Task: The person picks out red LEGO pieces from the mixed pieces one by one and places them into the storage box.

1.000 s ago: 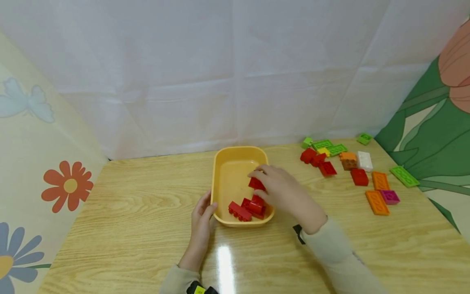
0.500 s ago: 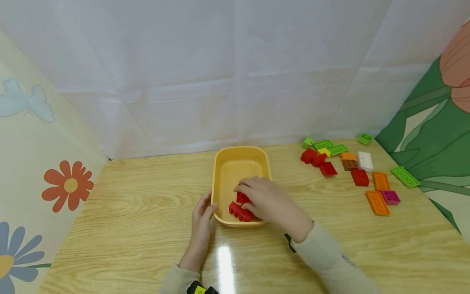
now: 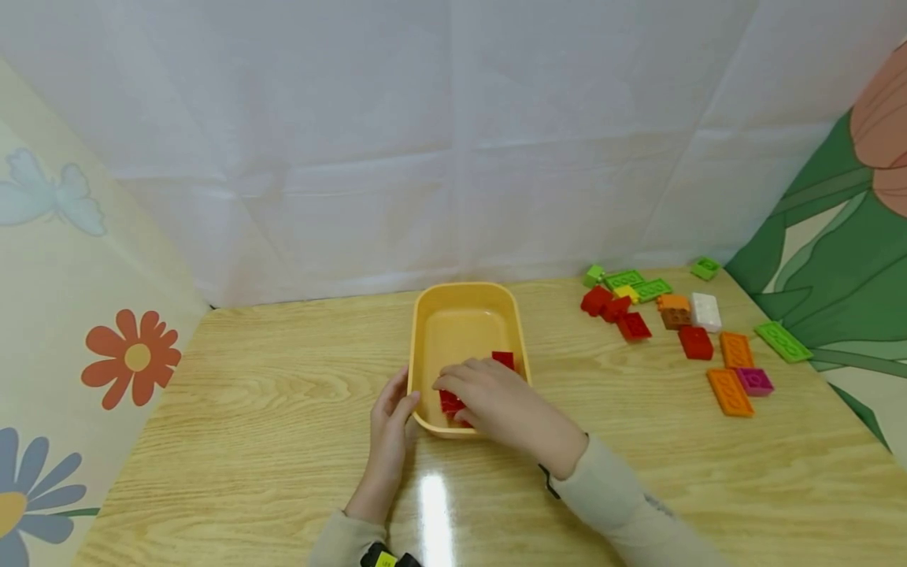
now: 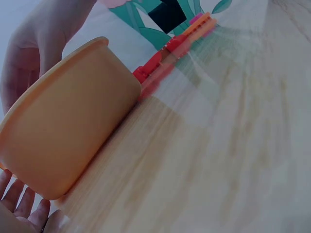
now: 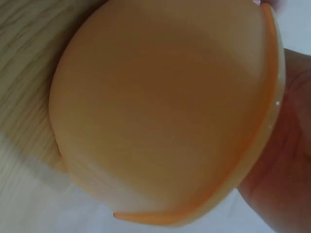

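A yellow plastic bin (image 3: 468,295) stands on the table with red toy bricks in its near end. My left hand (image 3: 390,425) holds the bin by its left side, thumb at the rim and fingers along the outer wall. My right hand (image 3: 492,398) reaches over the right rim into the bin. Its fingers and thumb bend around a red brick (image 3: 451,403) near the front left corner. Another red brick (image 3: 503,360) shows behind this hand; bricks beneath the hand are hidden. Both wrist views mostly show the bin's outer wall (image 4: 82,116).
Loose toy bricks lie at the table's right: red bricks (image 3: 615,309), green plates (image 3: 650,290), a white brick (image 3: 705,312), orange plates (image 3: 730,392) and a magenta brick (image 3: 754,382). A white cloth (image 3: 319,157) hangs behind the table (image 3: 283,409).
My right hand has moved left and nearer inside the bin, from a red brick by the right wall to one at the front left. My left hand stays at the bin's side.
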`<action>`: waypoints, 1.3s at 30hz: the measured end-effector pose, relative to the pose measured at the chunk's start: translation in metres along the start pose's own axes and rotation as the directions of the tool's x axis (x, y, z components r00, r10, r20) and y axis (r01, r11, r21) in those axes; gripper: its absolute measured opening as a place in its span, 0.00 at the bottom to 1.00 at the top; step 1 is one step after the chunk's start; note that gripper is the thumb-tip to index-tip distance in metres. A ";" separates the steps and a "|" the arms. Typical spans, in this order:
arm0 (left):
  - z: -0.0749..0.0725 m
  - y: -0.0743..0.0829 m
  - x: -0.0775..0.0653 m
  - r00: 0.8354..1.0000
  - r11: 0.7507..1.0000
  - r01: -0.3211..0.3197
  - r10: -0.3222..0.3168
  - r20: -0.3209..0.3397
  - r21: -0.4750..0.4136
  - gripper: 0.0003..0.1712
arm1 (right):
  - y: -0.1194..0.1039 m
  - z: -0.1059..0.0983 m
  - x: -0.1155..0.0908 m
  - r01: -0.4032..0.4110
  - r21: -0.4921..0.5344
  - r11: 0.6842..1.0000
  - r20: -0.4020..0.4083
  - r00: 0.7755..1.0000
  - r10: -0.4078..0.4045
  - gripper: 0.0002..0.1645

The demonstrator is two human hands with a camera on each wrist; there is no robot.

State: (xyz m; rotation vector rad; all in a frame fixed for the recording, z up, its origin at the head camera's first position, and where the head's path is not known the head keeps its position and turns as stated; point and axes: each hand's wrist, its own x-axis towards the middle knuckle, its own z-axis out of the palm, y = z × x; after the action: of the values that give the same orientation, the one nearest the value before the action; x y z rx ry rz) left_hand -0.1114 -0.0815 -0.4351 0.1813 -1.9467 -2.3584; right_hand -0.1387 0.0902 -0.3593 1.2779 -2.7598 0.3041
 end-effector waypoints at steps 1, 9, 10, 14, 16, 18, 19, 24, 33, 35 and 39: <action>0.000 0.000 0.000 1.000 1.000 0.003 -0.003 0.001 -0.006 0.27 | -0.001 0.001 0.000 0.010 -0.004 1.000 -0.003 1.000 -0.010 0.28; 0.000 0.000 0.000 1.000 1.000 0.014 -0.014 -0.003 0.002 0.27 | -0.006 0.005 0.003 0.047 0.001 0.999 0.009 0.999 -0.047 0.26; 0.000 0.000 -0.001 1.000 1.000 0.013 -0.013 -0.005 0.011 0.28 | -0.006 0.006 0.003 0.047 0.005 0.999 0.013 0.999 -0.047 0.25; -0.001 0.000 0.000 1.000 1.000 0.009 -0.009 -0.011 0.029 0.28 | -0.006 0.007 0.003 0.045 0.038 0.998 0.031 0.998 -0.046 0.26; -0.001 0.000 0.000 1.000 1.000 0.007 -0.007 -0.010 0.030 0.28 | -0.005 0.007 0.003 0.048 0.062 0.997 0.037 0.998 -0.050 0.28; -0.001 0.000 0.000 1.000 1.000 0.007 -0.007 -0.011 0.030 0.28 | -0.004 0.008 0.004 0.052 0.083 0.995 0.036 0.998 -0.055 0.29; -0.001 0.000 0.000 1.000 1.000 0.005 -0.005 -0.010 0.030 0.28 | -0.004 0.008 0.004 0.055 0.090 0.994 0.032 0.998 -0.058 0.29; -0.001 -0.001 -0.001 1.000 1.000 -0.005 0.005 0.001 0.018 0.28 | -0.003 0.009 0.005 0.052 0.112 0.992 0.024 0.998 -0.055 0.28; 0.000 0.000 0.000 1.000 1.000 -0.001 0.001 0.007 -0.017 0.27 | -0.003 0.010 0.005 0.049 0.140 0.989 0.016 0.999 -0.052 0.26; 0.000 0.000 0.000 1.000 1.000 0.000 0.000 0.008 -0.004 0.26 | -0.003 0.010 0.005 0.043 0.146 0.988 0.024 0.999 -0.047 0.26; -0.001 0.000 -0.001 1.000 1.000 -0.001 0.001 0.009 0.014 0.27 | -0.003 0.010 0.005 0.059 0.160 0.985 0.019 0.998 -0.063 0.27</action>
State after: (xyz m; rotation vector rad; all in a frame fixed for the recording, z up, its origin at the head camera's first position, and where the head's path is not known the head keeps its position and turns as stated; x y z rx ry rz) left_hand -0.1105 -0.0827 -0.4358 0.1712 -1.9668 -2.3497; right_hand -0.1394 0.0827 -0.3682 1.4072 -2.7575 0.5174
